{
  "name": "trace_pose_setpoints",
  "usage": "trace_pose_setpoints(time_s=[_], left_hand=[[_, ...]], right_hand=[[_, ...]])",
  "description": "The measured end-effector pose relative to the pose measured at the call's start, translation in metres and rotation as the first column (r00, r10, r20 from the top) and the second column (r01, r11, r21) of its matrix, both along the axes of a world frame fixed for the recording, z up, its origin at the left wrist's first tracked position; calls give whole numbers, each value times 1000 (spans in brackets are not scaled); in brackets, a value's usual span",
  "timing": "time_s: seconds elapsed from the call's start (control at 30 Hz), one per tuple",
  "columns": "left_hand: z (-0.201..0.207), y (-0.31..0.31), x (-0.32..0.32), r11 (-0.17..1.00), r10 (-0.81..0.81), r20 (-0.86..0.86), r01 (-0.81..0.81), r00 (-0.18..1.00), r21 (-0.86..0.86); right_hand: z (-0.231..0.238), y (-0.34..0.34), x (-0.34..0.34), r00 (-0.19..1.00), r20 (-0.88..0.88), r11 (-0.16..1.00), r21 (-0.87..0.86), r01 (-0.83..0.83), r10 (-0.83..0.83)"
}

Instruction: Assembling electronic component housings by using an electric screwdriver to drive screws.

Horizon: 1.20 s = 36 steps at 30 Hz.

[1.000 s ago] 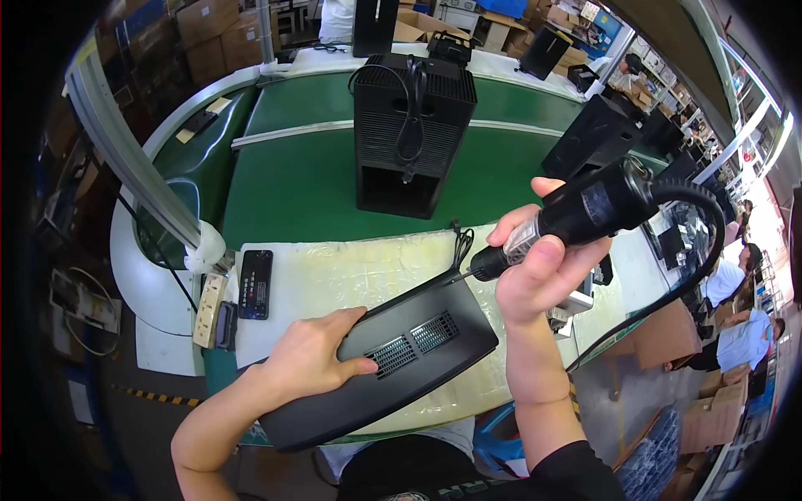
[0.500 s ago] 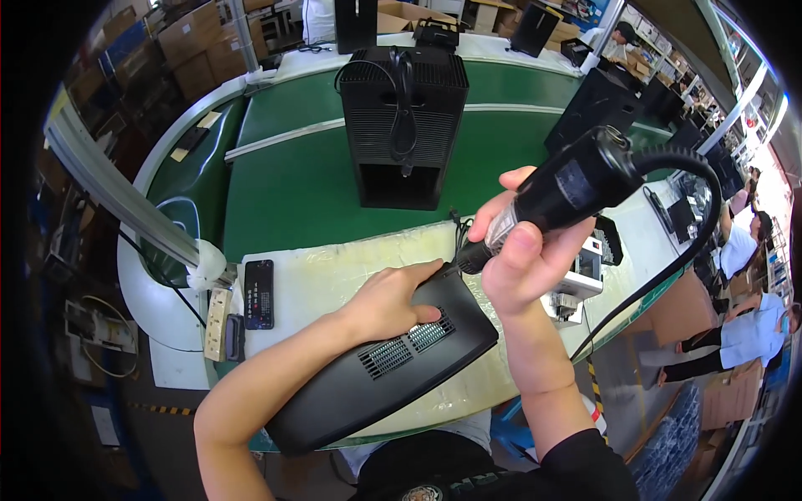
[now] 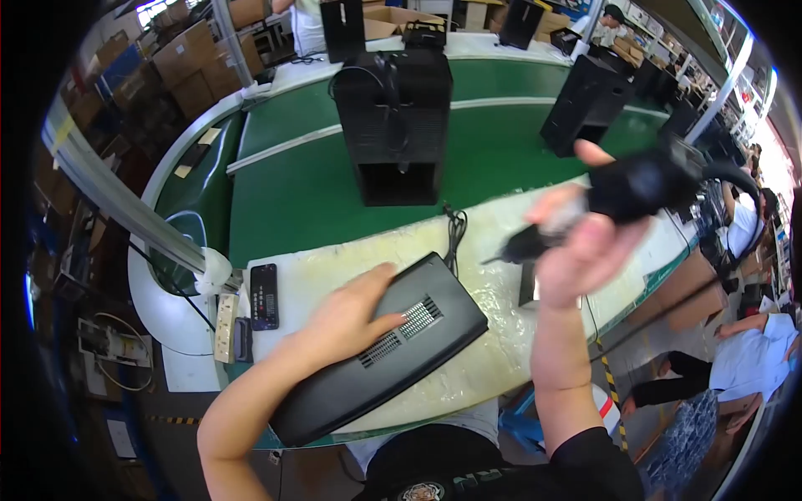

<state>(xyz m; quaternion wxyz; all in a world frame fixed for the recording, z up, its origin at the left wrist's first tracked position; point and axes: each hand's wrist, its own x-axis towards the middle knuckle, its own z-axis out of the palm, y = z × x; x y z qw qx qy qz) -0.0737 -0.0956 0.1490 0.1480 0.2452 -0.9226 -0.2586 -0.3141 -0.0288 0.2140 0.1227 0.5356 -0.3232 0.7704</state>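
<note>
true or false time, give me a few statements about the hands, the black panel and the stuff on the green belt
1. The left hand rests flat on the black panel. True.
2. The right hand holds a pair of scissors. False: it grips a black powered driver with a cable.
3. The driver's tip is pressed into the panel. False: it is raised clear of it.
4. A black boxy housing stands upright on the green belt. True.
5. A small black remote lies left of the panel. True.
</note>
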Motion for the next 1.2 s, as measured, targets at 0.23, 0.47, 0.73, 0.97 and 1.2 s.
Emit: trace_pose_setpoints(time_s=[0.23,0.47,0.73,0.97,1.2], left_hand=[[21,34,96,901,395,191,-420,898,111],[14,32,95,896,391,159,-414,907,160],[8,31,93,955,295,104,-297,950,9],[2,34,108,947,320,107,-320,942,-17],[-7,32,112,954,298,84,-293,951,-66]], right_hand=[[-83,92,-97,852,83,852,140,504,-518],[-125,92,-108,889,-7,865,226,447,-458],[-34,98,12,932,318,935,351,57,-176],[14,10,137,965,-71,915,343,-213,252],[5,-28,183,892,-94,879,245,-409,441]])
